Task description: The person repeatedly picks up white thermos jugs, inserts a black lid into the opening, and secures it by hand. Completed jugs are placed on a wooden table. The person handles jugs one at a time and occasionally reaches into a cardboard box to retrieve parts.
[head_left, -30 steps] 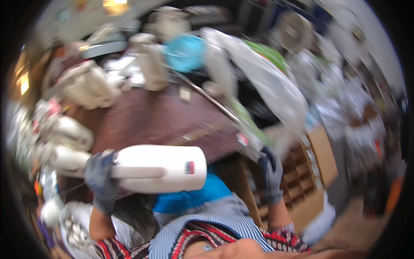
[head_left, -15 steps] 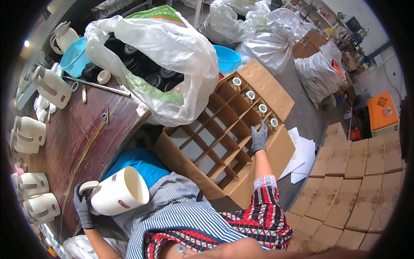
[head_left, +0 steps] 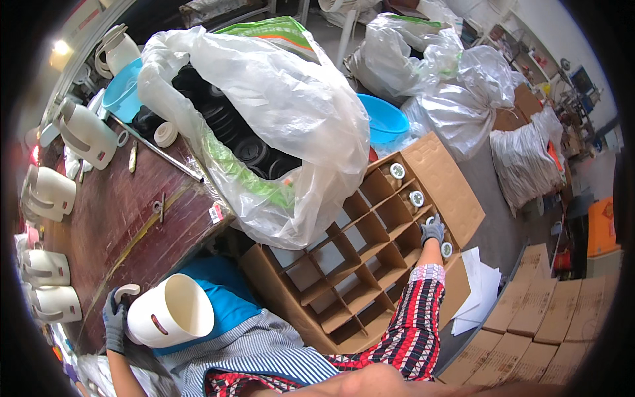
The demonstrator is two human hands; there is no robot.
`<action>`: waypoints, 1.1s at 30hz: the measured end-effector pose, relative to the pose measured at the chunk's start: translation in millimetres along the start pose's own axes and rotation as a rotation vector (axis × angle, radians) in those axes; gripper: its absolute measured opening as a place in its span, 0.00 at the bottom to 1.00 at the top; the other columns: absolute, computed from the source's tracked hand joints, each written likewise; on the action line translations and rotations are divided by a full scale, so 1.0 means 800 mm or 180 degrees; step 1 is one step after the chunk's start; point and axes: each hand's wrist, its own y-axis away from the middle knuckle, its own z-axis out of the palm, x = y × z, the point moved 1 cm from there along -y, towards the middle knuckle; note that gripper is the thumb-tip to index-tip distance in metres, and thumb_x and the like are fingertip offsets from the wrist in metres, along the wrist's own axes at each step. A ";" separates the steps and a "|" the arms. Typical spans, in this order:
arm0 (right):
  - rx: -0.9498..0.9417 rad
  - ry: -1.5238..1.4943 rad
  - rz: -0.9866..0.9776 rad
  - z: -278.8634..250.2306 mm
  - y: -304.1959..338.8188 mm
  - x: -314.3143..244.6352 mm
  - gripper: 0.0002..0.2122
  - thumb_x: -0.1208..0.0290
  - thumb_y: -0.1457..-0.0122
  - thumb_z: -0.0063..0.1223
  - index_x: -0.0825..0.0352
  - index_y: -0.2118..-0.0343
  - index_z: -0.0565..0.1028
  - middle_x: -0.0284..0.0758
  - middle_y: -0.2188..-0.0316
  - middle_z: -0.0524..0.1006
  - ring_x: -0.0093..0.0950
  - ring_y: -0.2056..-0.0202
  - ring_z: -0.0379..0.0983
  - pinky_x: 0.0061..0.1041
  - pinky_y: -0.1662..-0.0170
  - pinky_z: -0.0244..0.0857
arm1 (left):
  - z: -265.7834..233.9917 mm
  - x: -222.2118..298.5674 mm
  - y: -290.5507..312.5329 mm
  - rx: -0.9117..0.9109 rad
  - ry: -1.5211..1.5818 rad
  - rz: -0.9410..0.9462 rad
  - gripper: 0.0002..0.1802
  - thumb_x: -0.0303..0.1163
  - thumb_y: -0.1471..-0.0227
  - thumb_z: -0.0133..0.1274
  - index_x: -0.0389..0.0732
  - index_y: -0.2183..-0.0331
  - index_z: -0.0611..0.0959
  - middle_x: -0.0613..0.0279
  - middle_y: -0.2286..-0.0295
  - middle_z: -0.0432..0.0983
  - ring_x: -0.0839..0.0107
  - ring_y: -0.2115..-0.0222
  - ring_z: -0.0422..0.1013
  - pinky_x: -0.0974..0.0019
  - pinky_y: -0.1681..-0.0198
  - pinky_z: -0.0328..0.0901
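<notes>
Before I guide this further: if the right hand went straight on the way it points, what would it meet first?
The right hand would most likely meet the round-topped piece at its fingertips, in the divided carton, first; depth is unclear, so they may already touch.

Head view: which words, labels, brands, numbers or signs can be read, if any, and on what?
None is clear enough to quote.
White handled jug: dark red oval label, too small.
Other white handled jugs: tiny labels, too small.
Stacked brown cardboard cartons: dark print, too small.
Red-and-white sticker at the dark red table's corner: unreadable.
</notes>
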 end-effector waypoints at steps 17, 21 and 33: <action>0.0205 -0.0450 -0.3727 -0.463 0.337 -0.110 0.32 0.69 0.54 0.70 0.65 0.42 0.74 0.44 0.57 0.73 0.41 0.56 0.75 0.33 0.52 0.70 | 0.114 0.407 0.002 -0.0347 -0.0209 0.3105 0.52 0.46 0.55 0.71 0.39 0.34 0.67 0.45 0.33 0.58 0.45 0.32 0.54 0.46 0.30 0.49; -0.0766 -0.1038 -0.4638 -0.475 0.465 -0.196 0.37 0.71 0.50 0.71 0.67 0.34 0.68 0.40 0.52 0.75 0.30 0.51 0.74 0.29 0.46 0.69 | 0.194 0.552 0.040 -0.1035 0.1415 0.3663 0.74 0.58 0.67 0.77 0.35 0.30 0.55 0.35 0.31 0.47 0.38 0.30 0.46 0.44 0.28 0.44; -0.0051 -0.2294 -0.5866 -0.325 0.607 -0.284 0.37 0.55 0.46 0.66 0.62 0.33 0.67 0.48 0.40 0.70 0.43 0.45 0.73 0.34 0.46 0.71 | 0.147 0.405 0.088 -0.1541 0.4037 0.1642 0.75 0.29 0.65 0.78 0.41 0.27 0.43 0.51 0.33 0.56 0.63 0.34 0.57 0.58 0.31 0.53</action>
